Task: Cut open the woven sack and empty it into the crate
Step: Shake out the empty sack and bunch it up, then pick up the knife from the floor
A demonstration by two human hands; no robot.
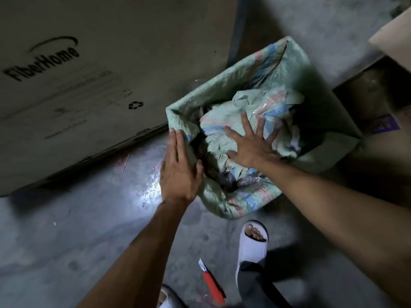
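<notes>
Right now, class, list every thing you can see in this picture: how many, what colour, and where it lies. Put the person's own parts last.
woven sack: one, pale green with blue and pink stripes, open on the floor at centre right.
bundled contents: crumpled striped green material and clear plastic, inside the sack.
utility knife: one, red, on the floor at bottom centre.
FiberHome carton: one, brown, at upper left.
open cardboard box: one, brown, at right.
concrete floor: grey.
slipper: one, white, on a foot below the sack.
left hand: flat against the sack's near rim.
right hand: spread, pressing the bundle.
</notes>
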